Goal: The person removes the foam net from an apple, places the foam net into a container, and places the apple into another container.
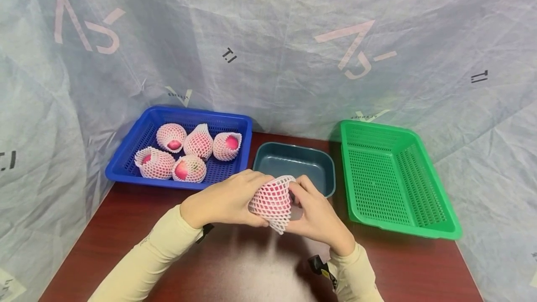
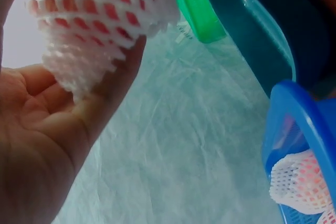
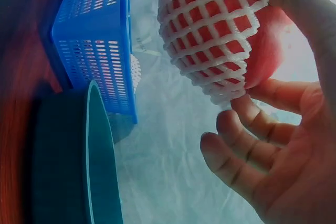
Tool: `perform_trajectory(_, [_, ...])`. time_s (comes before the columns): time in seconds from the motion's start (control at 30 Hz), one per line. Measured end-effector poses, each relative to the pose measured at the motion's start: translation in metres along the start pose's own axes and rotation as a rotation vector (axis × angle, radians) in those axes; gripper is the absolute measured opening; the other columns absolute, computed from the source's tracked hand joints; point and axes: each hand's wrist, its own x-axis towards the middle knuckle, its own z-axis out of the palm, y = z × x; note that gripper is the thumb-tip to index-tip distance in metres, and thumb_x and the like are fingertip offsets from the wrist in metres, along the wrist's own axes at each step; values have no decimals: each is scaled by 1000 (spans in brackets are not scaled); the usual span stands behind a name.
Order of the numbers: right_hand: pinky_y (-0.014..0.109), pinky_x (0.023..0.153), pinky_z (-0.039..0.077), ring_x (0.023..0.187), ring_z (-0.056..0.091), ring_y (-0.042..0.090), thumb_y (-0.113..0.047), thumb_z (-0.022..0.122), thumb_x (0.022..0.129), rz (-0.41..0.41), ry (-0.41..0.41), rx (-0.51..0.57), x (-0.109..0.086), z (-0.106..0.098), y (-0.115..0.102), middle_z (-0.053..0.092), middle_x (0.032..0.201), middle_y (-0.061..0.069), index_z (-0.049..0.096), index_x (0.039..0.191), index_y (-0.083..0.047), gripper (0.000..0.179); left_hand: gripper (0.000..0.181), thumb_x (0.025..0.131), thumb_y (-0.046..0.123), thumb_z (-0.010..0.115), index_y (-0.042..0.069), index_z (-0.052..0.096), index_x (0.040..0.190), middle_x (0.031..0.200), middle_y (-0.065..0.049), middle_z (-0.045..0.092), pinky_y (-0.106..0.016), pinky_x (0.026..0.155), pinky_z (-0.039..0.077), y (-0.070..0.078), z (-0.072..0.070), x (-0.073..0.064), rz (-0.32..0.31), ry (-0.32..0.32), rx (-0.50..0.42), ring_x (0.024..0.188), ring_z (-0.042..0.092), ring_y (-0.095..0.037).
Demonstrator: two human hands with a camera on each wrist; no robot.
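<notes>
Both hands hold one red apple in a white foam net (image 1: 272, 202) (image 2: 89, 14) (image 3: 215, 35) just above the dark red table (image 1: 126, 227), in front of the teal tub (image 1: 293, 162). My left hand (image 1: 245, 197) (image 2: 58, 129) wraps the netted side from the left, with the thumb underneath. My right hand (image 1: 304, 204) (image 3: 273, 145) meets the apple from the right. Its thumb lies on the net's open edge and its fingers curl below. Bare red skin shows at that open end.
A blue basket (image 1: 126, 150) (image 2: 294, 124) (image 3: 94, 51) at the back left holds several netted apples (image 1: 199, 142). The teal tub (image 2: 262, 19) (image 3: 58, 171) stands in the middle, nothing in it. An empty green basket (image 1: 390, 176) (image 2: 197, 3) stands right. A pale cloth hangs behind and at the sides.
</notes>
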Motion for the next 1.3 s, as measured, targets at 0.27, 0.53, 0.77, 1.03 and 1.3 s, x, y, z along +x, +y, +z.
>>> perform_trajectory(0.27, [27, 67, 44, 82, 51, 16, -42, 89, 65, -5, 1, 13, 0, -2, 0, 48, 100, 0, 55, 101, -21, 54, 79, 78, 40, 81, 8, 50, 143, 131, -1, 58, -34, 96, 47, -4, -11, -10, -41, -80, -107, 117, 53, -14])
perform_trajectory(0.53, [27, 71, 43, 86, 50, 14, -43, 89, 66, -12, -6, 23, -1, -6, 3, 48, 101, -1, 58, 109, -21, 57, 40, 88, 17, 68, 12, 64, 127, 111, 6, 63, -29, 83, 49, -13, -17, -15, -20, -45, -121, 94, 56, -7])
perform_trajectory(0.77, [27, 76, 43, 92, 52, 15, -41, 89, 65, -7, 8, 32, -4, -8, 5, 48, 104, -4, 59, 111, -19, 59, 13, 89, 13, 71, 15, 70, 101, 86, 10, 58, -24, 67, 46, -15, -19, -16, 7, 21, -106, 75, 52, -6])
perform_trajectory(1.03, [30, 85, 48, 100, 54, 11, -37, 90, 64, 26, 11, 39, -9, -15, 7, 51, 114, -6, 61, 118, -15, 65, 9, 86, 12, 71, 18, 69, 93, 80, 10, 54, -24, 63, 43, -19, -19, -19, 8, 38, -104, 71, 50, -5])
perform_trajectory(1.3, [32, 90, 49, 110, 54, 16, -29, 89, 64, 56, 50, 42, -14, -26, 4, 53, 122, -2, 62, 127, -11, 71, 7, 85, 15, 71, 19, 70, 91, 81, 11, 57, -24, 61, 45, -25, -19, -25, -23, 56, -96, 70, 51, -5])
